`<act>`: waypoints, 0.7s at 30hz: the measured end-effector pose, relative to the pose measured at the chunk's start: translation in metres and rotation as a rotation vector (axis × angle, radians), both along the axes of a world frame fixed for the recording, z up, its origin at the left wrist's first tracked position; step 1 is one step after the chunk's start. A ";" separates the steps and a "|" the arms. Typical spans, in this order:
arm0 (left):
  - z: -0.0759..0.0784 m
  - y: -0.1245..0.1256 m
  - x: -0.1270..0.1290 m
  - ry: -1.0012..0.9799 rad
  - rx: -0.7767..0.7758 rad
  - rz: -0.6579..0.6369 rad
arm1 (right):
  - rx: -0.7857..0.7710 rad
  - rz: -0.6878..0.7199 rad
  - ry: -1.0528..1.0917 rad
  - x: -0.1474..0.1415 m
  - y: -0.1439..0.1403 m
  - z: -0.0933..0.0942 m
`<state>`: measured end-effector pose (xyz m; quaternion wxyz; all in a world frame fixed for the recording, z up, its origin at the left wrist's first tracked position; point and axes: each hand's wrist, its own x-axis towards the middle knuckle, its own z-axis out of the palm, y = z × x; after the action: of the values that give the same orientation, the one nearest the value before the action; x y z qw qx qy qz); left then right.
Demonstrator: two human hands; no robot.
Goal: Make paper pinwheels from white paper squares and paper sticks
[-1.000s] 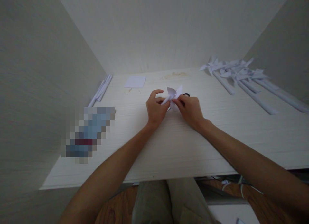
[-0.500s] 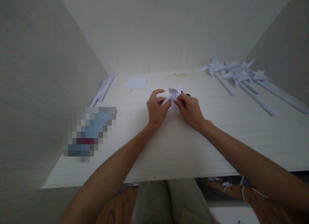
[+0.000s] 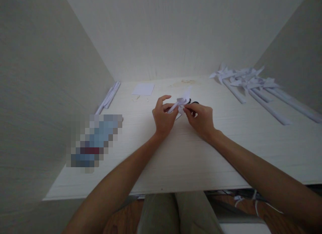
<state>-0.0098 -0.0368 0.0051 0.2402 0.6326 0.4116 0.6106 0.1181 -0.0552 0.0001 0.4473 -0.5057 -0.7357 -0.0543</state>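
Note:
Between my hands is a white paper pinwheel, its curled blades pointing away from me. My left hand is closed around the rolled paper stick just behind the blades. With thumb and forefinger, my right hand pinches at the pinwheel's near side; the exact bit held is too small to make out. Behind and under the hands lies a pair of scissors, only its dark handle and a bit of blade showing.
Several paper pinwheels on rolled sticks lie at the back right. Rolled paper sticks rest along the left wall, and a square paper sheet lies at the back. A pixelated object sits front left. Walls enclose the white table.
My right hand has shifted slightly right, its fingers drawn a little away from the pinwheel's centre. The blades have turned, one now pointing up and away. The left hand keeps its hold.

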 end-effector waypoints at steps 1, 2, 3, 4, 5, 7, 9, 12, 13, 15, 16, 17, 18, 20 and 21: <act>0.000 0.000 0.000 0.001 0.009 0.002 | 0.014 -0.004 0.001 0.000 0.000 0.000; 0.000 -0.001 0.000 0.003 0.016 0.004 | 0.022 -0.010 0.001 -0.001 -0.001 0.000; 0.000 -0.001 0.000 0.004 0.022 0.004 | 0.027 -0.017 -0.001 -0.001 -0.001 0.000; 0.001 -0.002 0.000 0.004 0.026 0.005 | 0.029 -0.024 -0.003 -0.002 -0.001 0.000; 0.001 -0.003 0.000 0.003 0.028 0.006 | 0.028 -0.028 -0.006 -0.002 -0.002 0.000; 0.002 -0.004 0.001 -0.001 0.028 0.009 | 0.024 -0.030 -0.017 -0.004 -0.003 0.001; 0.003 -0.004 0.001 -0.006 0.022 0.012 | 0.017 -0.027 -0.030 -0.005 -0.004 0.001; 0.003 -0.004 0.001 -0.019 0.004 0.007 | 0.006 -0.024 -0.027 -0.006 -0.005 0.002; 0.003 -0.004 0.001 -0.026 -0.003 0.003 | 0.002 -0.021 -0.020 -0.006 -0.005 0.003; 0.003 -0.003 0.001 -0.046 -0.017 -0.008 | -0.004 -0.009 -0.005 -0.006 -0.005 0.003; 0.004 -0.003 0.002 -0.057 -0.026 -0.015 | -0.006 -0.004 -0.001 -0.006 -0.005 0.003; 0.004 -0.003 0.002 -0.068 -0.036 -0.022 | -0.008 0.000 0.001 -0.006 -0.005 0.004; 0.004 -0.002 0.002 -0.078 -0.048 -0.030 | -0.007 0.002 0.002 -0.006 -0.005 0.004; 0.005 -0.002 0.002 -0.099 -0.072 -0.046 | -0.008 -0.001 0.002 -0.006 -0.005 0.004; 0.005 -0.001 0.002 -0.108 -0.082 -0.054 | -0.009 -0.003 0.003 -0.006 -0.005 0.005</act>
<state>-0.0075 -0.0381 0.0104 0.3043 0.5992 0.4053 0.6198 0.1125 -0.0598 0.0047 0.4459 -0.5090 -0.7345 -0.0509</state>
